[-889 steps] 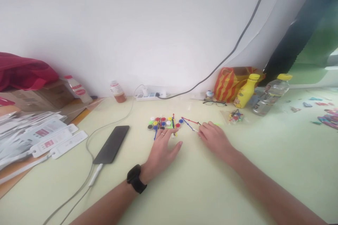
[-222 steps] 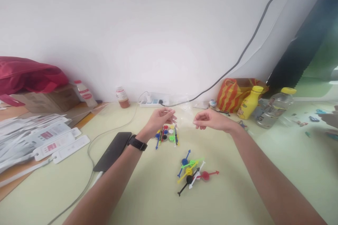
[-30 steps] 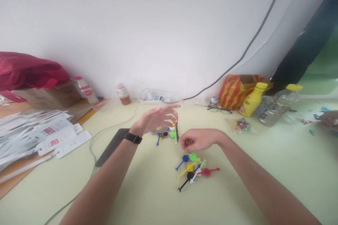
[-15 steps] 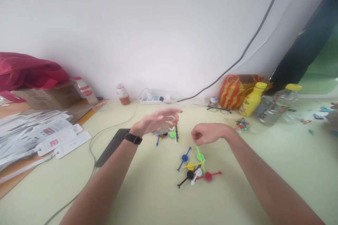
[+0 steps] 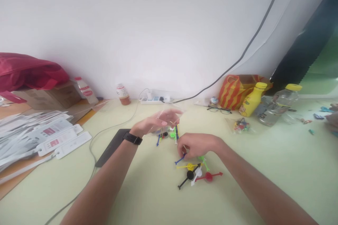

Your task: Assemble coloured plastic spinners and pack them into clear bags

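My left hand (image 5: 158, 122), with a black watch (image 5: 132, 137) on its wrist, is raised above the table and pinches what looks like a small clear plastic bag (image 5: 169, 126); the film is faint. My right hand (image 5: 196, 145) is down on a pile of coloured arrow spinners, its fingers curled on the blue one (image 5: 180, 159). Green (image 5: 203, 160), yellow (image 5: 189, 165), black (image 5: 189, 174), white (image 5: 197, 174) and red (image 5: 208, 175) spinners lie just in front of it. A group of loose coloured discs and sticks (image 5: 171, 133) sits under my left hand.
A black phone (image 5: 112, 146) with a cable lies to the left, beside stacked white packets (image 5: 39, 137). At the back are a power strip (image 5: 154, 99), glasses (image 5: 219, 109), a striped bag (image 5: 235, 89), a yellow bottle (image 5: 252, 100) and a clear bottle (image 5: 277, 107). A filled packet (image 5: 241, 125) lies at right.
My right hand, which held the green spinner up half a second ago, has dropped onto the pile; the green spinner lies on the table and the fingers are over the blue one. My left hand barely moved.
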Demonstrator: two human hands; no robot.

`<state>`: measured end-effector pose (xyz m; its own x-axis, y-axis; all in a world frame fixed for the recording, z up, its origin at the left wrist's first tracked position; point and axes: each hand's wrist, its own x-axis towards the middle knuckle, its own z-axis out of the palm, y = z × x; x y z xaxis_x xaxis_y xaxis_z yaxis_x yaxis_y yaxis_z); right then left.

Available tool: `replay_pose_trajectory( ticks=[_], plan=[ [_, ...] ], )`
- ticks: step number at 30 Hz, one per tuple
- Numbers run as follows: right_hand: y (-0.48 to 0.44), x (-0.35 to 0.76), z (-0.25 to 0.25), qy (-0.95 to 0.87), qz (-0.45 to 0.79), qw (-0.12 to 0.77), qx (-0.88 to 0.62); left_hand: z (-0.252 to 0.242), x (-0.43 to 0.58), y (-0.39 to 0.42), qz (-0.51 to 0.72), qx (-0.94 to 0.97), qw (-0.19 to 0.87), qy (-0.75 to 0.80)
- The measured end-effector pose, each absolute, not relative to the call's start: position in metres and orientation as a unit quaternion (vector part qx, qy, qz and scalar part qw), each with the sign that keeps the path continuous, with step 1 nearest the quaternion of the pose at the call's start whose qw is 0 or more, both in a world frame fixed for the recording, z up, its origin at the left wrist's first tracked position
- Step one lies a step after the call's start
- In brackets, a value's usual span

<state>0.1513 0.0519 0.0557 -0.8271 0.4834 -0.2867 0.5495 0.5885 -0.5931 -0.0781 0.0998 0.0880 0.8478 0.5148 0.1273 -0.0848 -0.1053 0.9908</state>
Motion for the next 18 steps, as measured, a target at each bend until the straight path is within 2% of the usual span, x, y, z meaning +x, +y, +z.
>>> replay_pose_trajectory(
  ticks=[10, 13, 18],
  plan=[
    [0.06, 0.198, 0.102, 0.834, -0.381, -0.092, 0.389, 0.101, -0.081, 0.095, 0.195, 0.746, 0.612, 0.174],
    [0.06, 0.22, 0.116, 0.789, -0.384, -0.224, 0.424, 0.104, -0.081, 0.095, 0.173, 0.766, 0.589, 0.19],
    [0.053, 0.239, 0.134, 0.706, -0.311, -0.485, 0.412, 0.101, -0.074, 0.093, 0.163, 0.756, 0.606, 0.186]
  ],
)
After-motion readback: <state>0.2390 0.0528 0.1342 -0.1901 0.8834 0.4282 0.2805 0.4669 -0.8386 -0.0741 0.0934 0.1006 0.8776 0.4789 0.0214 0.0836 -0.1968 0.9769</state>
